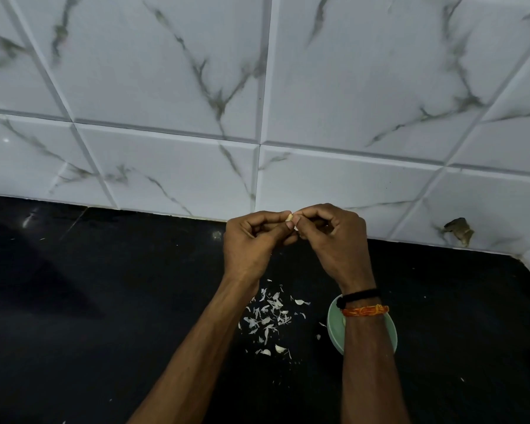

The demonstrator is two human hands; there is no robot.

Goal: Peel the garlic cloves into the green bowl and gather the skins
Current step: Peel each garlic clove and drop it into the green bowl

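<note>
White marble-veined wall tiles (172, 87), glossy black countertop (89, 301), seemingly dim light

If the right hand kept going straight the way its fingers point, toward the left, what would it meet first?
The right hand would meet the garlic clove it already pinches, then at once the left hand gripping the clove's other side. Nothing else shows in that line.

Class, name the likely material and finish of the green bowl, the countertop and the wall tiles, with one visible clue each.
Green bowl: probably plastic or melamine, matte pale green; thin even rim, no glare.
Countertop: likely polished black stone such as granite; dark, with soft reflections.
Wall tiles: seemingly glazed ceramic, glossy white with printed grey marble veining; bevelled edges and grout lines.
</note>
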